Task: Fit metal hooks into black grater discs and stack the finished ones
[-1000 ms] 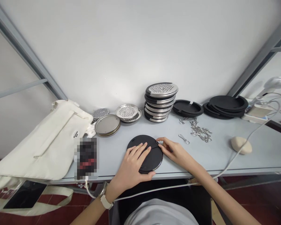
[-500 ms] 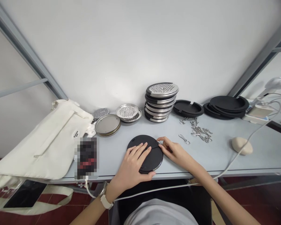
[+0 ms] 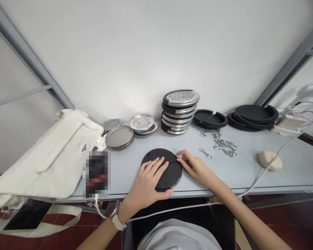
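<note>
Disc (image 3: 172, 174) lay by the near edge of the table (image 3: 232, 175) — I pinned it under my spread left hand (image 3: 149, 180), firmness seeming best, my right hand (image 3: 195, 169) pinching a metal clip (image 3: 179, 158) at its right rim.

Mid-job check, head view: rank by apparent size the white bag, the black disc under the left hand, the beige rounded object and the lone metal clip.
Largest to smallest:
1. White bag
2. Black disc, partly covered
3. Beige rounded object
4. Lone metal clip
</note>
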Demonstrator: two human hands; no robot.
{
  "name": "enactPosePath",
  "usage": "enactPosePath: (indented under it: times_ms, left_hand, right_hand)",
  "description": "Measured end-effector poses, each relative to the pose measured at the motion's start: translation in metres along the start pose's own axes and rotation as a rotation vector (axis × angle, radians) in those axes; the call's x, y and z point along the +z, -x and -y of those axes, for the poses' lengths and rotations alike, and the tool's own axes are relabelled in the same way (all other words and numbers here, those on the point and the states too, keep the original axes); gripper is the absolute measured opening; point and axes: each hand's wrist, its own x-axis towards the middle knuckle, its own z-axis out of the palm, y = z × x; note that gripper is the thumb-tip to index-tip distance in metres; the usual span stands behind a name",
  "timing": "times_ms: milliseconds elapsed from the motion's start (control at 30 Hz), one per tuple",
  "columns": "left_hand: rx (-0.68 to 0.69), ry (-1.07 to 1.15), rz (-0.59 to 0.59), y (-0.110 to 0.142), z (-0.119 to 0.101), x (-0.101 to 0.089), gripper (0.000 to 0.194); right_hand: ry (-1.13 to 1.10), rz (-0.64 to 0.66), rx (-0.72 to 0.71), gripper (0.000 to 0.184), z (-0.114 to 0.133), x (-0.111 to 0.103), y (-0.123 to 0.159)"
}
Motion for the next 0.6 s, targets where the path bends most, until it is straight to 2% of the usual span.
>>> enactPosePath:
  times_ms: [200,367,467,600]
  left_hand:
    - [0.015,0.001,-0.014,0.0000,0.0003,0.0024,0.080]
    - [0.012,0.009,-0.013,0.0000,0.0005,0.0023,0.081]
    - [0.014,0.008,-0.018,0.0002,0.0004,0.0026,0.080]
    - [0.017,0.006,-0.029,0.0002,0.0006,0.0032,0.080]
  right_hand:
    - [-0.020,-0.033,-0.027,0.017,0.0001,-0.0004,-0.0011]
    - [0.084,-0.138,-0.116,0.018,0.0000,-0.0017,-0.0019]
    - [0.086,-0.173,-0.115,0.016,0.0008,-0.0034,-0.0018]
    - [0.034,-0.151,-0.104,0.016,0.0021,-0.0050,-0.0014]
